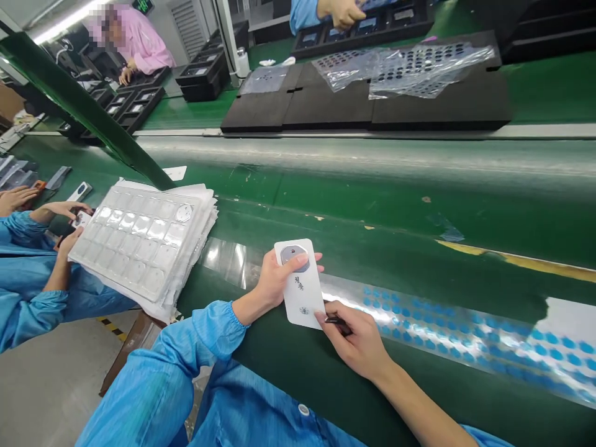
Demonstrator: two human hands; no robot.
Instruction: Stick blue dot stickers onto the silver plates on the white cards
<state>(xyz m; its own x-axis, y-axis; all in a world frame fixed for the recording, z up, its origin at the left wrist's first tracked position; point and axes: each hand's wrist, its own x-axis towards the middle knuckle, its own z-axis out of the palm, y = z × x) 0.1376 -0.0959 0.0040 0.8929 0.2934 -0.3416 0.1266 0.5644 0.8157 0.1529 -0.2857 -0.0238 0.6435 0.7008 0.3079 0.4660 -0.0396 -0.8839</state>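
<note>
A white rectangular panel (305, 300) with rounded corners, dark markings and a grey round-cornered patch near its top is held upright over the green bench. My left hand (273, 277) grips its upper left part, thumb on the grey patch and fingers behind. Dark tweezers or a similar slim tool (341, 323) sit in my right hand (356, 338), whose fingertips touch the panel's lower right corner. Behind and right of the hands, a clear strip with rows of blue dots (419, 323) runs along the bench.
A stack of clear moulded trays (139, 239) stands at the left, beside a green post (84, 105). Co-workers' hands (69, 230) work beyond it. Black foam blocks (326, 105) bear plastic sheets (410, 68) at the back. A person in pink (144, 40) sits at the far left.
</note>
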